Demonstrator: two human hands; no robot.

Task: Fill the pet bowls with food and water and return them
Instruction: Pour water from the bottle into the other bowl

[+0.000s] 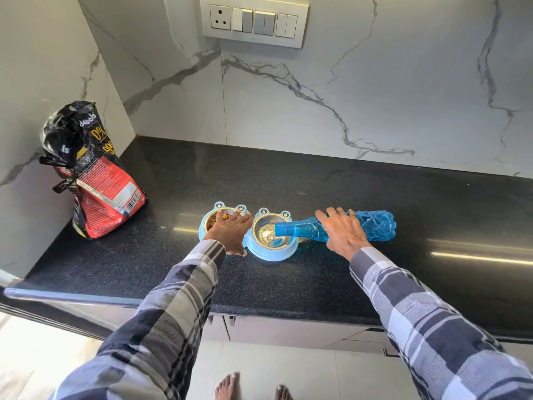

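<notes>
Pet bowls (272,254): light-blue double feeder w/ two steel bowls, set on the black table near its front edge, centre of view.
Left bowl (215,219): brown kibble seen inside; partly covered by a hand.
Right bowl (268,235): water seen pooling at the bottom.
Bottle (372,226): blue plastic, tipped almost flat, mouth held over the right bowl, base pointing right.
Right hand (344,232): wrapped round the bottle's middle, fingers over the top.
Left hand (230,230): laid palm-down over the left bowl and feeder rim, fingers spread flat; nothing is seen gripped.
Sleeves (178,301): plaid, grey/navy/white, both arms.
Food bag (92,174): black & red, crumpled top, stood at the table's left end against the side wall, well apart from the feeder.
Table (403,197): dark speckled stone, glossy.
Wall (375,96): white marble w/ grey veins; switch panel (253,21) mounted above.
Floor (259,368): pale tiles; bare toes (227,385) seen at bottom edge.
</notes>
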